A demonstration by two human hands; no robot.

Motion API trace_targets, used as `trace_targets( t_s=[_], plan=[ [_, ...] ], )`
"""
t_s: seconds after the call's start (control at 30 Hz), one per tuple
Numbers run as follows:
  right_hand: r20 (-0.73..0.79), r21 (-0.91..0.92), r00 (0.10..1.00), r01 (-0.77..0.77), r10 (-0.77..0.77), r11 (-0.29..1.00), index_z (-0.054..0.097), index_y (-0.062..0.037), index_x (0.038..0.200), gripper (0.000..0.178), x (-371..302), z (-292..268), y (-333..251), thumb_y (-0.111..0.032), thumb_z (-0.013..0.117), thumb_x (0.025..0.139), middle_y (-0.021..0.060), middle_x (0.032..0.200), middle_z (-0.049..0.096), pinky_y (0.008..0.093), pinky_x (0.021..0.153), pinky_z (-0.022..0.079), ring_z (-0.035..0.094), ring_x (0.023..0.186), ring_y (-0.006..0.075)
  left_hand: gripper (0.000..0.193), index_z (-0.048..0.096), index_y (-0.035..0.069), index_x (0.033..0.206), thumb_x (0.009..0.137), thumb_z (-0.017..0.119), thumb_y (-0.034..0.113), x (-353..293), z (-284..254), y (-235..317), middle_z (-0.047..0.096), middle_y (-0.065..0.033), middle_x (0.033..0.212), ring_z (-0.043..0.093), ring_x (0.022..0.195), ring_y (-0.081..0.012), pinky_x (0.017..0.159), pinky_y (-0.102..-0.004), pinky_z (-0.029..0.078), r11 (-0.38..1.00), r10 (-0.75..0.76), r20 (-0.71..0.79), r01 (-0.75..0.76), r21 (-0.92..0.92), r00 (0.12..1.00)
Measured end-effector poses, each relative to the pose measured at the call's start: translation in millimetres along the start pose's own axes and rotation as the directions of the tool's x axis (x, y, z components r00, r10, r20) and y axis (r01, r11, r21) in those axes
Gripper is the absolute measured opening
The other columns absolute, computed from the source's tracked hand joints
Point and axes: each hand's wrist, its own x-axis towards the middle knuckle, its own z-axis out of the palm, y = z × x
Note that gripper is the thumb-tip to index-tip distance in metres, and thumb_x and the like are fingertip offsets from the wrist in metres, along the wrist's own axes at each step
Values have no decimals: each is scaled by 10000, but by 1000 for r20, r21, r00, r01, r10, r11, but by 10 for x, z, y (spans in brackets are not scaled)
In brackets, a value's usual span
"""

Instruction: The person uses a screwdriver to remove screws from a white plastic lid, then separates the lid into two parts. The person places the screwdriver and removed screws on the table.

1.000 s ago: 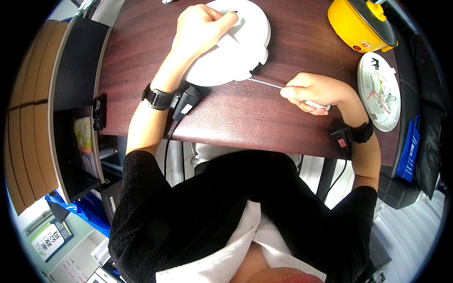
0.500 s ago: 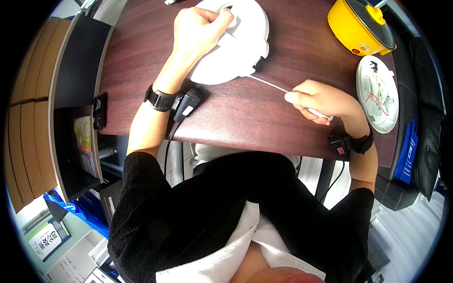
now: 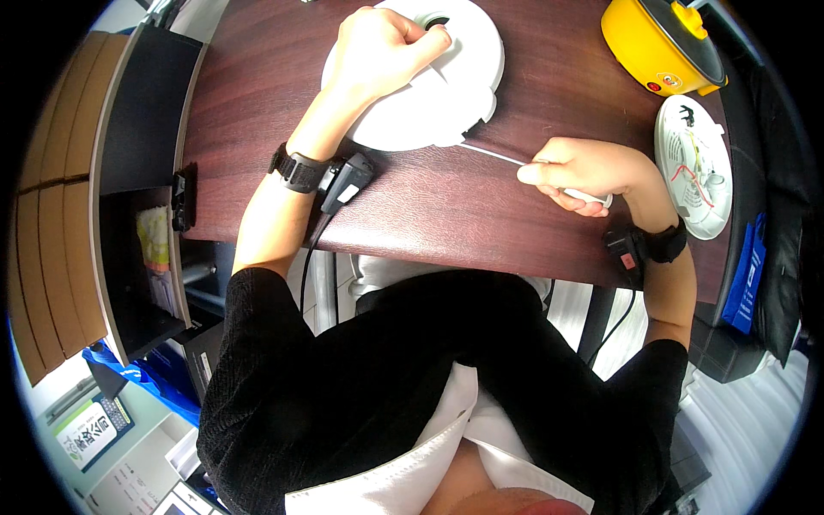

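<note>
A round white plastic housing (image 3: 403, 116) lies on the dark wood table, with a dark round opening near its far side and a notch in its right edge. My left hand (image 3: 386, 51) is closed on it, thumb bent beside the opening; the other fingertips are partly hidden. My right hand (image 3: 579, 176), to the right, is wrapped round the pale handle of a screwdriver (image 3: 493, 154). The thin metal shaft points left to the near right edge of the housing, where its tip is hidden.
A yellow electric pot (image 3: 652, 51) with a dark lid stands at the far right. Nearer lies an oval white cover (image 3: 693, 167) with wires inside. Black devices with cables hang at both wrists. An open shelf unit (image 3: 142, 112) borders the table's left side.
The housing and my left hand have shifted a little to the right, closer to my right hand. Less of the screwdriver shaft shows between them. Both grips look the same.
</note>
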Motion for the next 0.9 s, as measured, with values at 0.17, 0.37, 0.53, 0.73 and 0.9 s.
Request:
trace_targets(
  t_s=[0.17,0.37,0.53,0.73,0.9],
  plan=[
    [41,53,999,-5,2,999,458,-85,599,505,-9,-61,45,-422,432,974,16,456,450,235,341,374,455,344,104,455,617,10,522,827,628,348,-3,15,60,508,-39,422,488,377,-107,414,-278,387,999,31,-40,-32,-21,999],
    [-176,90,981,92,-75,992,470,-83,637,478,-49,-23,133,-425,438,968,13,450,466,231,336,380,467,333,105,466,643,17,546,853,609,365,22,-100,-10,493,-15,427,479,409,-64,409,-250,365,985,-134,-106,144,95,985],
    [-269,117,961,100,-65,988,478,-85,688,443,-179,-52,121,-423,431,971,19,452,481,220,341,398,488,333,101,427,658,16,743,781,697,439,27,-234,87,576,-32,596,558,568,-81,516,-250,425,993,-107,0,106,56,994],
    [-315,367,927,317,-204,874,458,-75,740,354,-204,-44,292,-321,422,992,7,450,432,200,299,347,432,324,67,690,620,7,1017,569,837,485,69,-267,-27,650,-127,899,652,783,-211,702,-333,516,990,109,80,-115,78,991],
    [-344,232,906,335,-245,913,526,7,915,254,-310,14,193,-234,472,974,17,537,473,198,342,378,454,347,81,540,636,13,881,634,834,450,87,-303,-65,661,-98,784,663,709,-143,629,-284,526,989,-102,187,119,-85,977]
  ],
)
